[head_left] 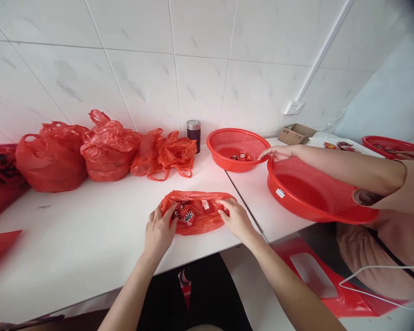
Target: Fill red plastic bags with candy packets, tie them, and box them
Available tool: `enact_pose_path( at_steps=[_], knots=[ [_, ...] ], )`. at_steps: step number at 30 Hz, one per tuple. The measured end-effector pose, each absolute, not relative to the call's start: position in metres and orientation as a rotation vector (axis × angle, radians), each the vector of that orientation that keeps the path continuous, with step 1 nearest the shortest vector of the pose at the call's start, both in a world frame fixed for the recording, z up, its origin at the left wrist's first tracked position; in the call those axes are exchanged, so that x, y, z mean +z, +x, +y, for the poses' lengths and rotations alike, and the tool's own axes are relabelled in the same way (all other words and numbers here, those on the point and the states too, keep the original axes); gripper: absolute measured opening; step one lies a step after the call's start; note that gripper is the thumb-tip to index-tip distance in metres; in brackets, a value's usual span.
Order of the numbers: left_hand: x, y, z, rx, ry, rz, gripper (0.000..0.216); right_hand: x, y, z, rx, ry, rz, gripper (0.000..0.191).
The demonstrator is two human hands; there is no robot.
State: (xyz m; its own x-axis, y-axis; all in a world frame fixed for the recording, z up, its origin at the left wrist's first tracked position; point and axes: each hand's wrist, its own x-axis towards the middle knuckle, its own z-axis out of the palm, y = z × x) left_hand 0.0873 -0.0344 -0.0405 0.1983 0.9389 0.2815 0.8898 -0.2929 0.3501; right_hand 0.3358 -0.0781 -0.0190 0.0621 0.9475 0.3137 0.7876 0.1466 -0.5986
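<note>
A red plastic bag (207,227) lies with its mouth open at the front of the white table. Inside it are small red wrapped packets (189,215), and one piece shows a white label. My left hand (159,230) holds the left side of the bag, its fingertips and thumb at the rim beside the packets. On the other side, my right hand (237,219) has its fingers and thumb closed on the right edge of the bag.
Several filled red bags (112,149) stand along the wall, near a dark tumbler (193,133). A red basket (217,158) holds a few small packets. At right, a co-worker's hand (279,152) reaches over a larger red basket (296,204). A cardboard box (293,134) sits behind.
</note>
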Motion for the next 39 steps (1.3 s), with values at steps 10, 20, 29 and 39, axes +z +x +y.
enact_pose_path(
  at_steps=[10, 20, 29, 39],
  knots=[
    [0.000, 0.061, -0.059, 1.316, 1.652, 1.702, 0.052, 0.026, 0.364, -0.096, 0.398, -1.356, -1.358, 0.022],
    [-0.022, 0.057, -0.076, 1.100, 1.166, 1.364, 0.045, 0.001, 0.377, -0.110, 0.329, -2.153, -1.826, 0.032],
    [0.023, 0.066, -0.060, 1.212, 1.233, 1.272, 0.038, 0.000, 0.376, -0.104, 0.502, -1.963, -1.940, 0.038],
    [0.110, 0.066, -0.011, 1.305, 1.465, 1.156, 0.060, 0.056, 0.411, -0.068, 0.876, -1.423, -1.540, 0.033]
  ],
)
